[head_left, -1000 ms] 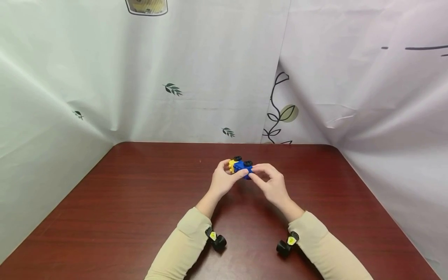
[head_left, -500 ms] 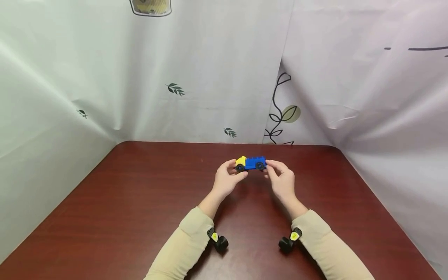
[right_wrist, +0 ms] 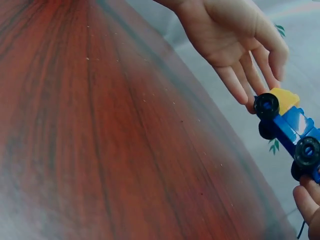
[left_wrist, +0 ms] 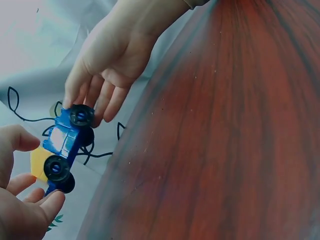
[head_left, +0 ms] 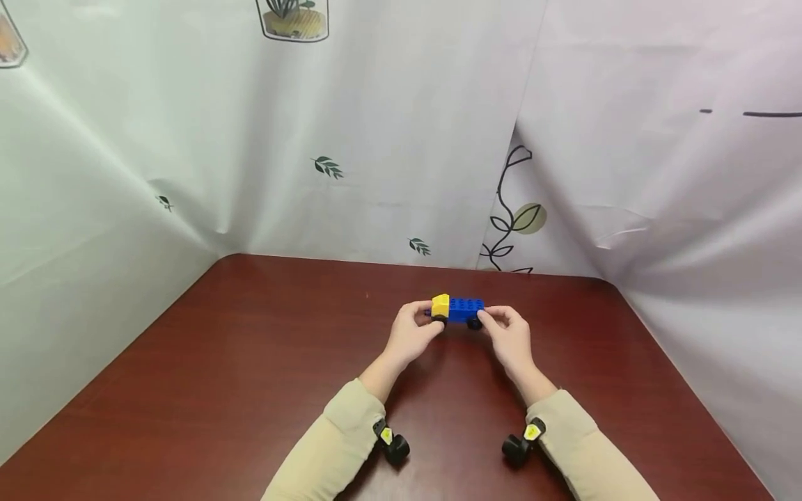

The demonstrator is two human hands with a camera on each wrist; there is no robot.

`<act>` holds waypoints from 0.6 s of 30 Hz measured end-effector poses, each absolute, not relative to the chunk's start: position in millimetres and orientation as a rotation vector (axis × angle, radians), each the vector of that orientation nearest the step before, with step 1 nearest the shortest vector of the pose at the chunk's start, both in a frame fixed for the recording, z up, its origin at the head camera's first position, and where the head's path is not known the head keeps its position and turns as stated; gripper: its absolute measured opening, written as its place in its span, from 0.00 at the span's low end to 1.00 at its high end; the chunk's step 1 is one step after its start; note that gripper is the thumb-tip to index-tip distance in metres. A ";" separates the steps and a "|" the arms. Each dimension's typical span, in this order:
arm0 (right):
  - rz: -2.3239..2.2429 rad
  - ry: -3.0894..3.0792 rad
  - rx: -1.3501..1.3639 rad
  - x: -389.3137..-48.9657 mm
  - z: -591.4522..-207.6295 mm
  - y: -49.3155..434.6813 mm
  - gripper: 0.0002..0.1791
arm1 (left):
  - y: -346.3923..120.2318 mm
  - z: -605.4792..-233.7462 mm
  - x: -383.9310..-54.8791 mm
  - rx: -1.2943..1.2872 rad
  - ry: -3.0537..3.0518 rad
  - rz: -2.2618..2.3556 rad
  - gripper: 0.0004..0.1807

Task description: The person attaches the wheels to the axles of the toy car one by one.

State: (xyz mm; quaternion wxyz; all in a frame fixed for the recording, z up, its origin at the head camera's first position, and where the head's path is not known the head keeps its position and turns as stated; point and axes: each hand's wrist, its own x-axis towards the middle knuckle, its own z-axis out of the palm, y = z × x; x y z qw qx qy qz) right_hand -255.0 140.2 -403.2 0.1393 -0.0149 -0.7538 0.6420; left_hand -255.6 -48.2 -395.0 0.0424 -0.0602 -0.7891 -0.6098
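Both hands hold a small toy truck [head_left: 465,310] above the table. It has a yellow cab, a blue studded bed and black wheels, and stands upright with the cab toward the left. My left hand [head_left: 410,337] holds the cab end, fingers at the front and thumb near the front wheel. At the rear of the blue bed, my right hand [head_left: 512,339] pinches with thumb and fingers. The truck's side and wheels [left_wrist: 56,168] show in the left wrist view. In the right wrist view my right hand [right_wrist: 311,202] is cut off by the frame edge.
A dark red-brown wooden table [head_left: 250,362] lies below the hands. White cloth [head_left: 401,125] printed with leaves and stems hangs behind it and along both sides. A black wrist camera [head_left: 396,449] hangs under each sleeve.
The truck has turned from wheels-up to showing its side, then its studded top. My right hand has shifted out to the truck's rear end, away from the left. The head view has shifted slightly.
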 end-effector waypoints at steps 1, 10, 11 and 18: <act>1.849 -2.201 -0.050 -256.3 -403.0 140.7 0.16 | -48.3 -394.5 -256.3 -0.189 -2.409 -1.877 0.25; 1.716 -2.430 -0.064 -261.6 -404.5 142.0 0.18 | -51.8 -398.9 -256.5 -0.113 -2.423 -1.900 0.21; 1.714 -2.433 -0.062 -262.0 -404.6 141.9 0.17 | -52.0 -399.0 -256.4 -0.116 -2.435 -1.887 0.21; 1.707 -2.481 -0.048 -263.7 -400.5 147.4 0.17 | -51.0 -398.2 -258.2 -0.093 -2.491 -1.785 0.18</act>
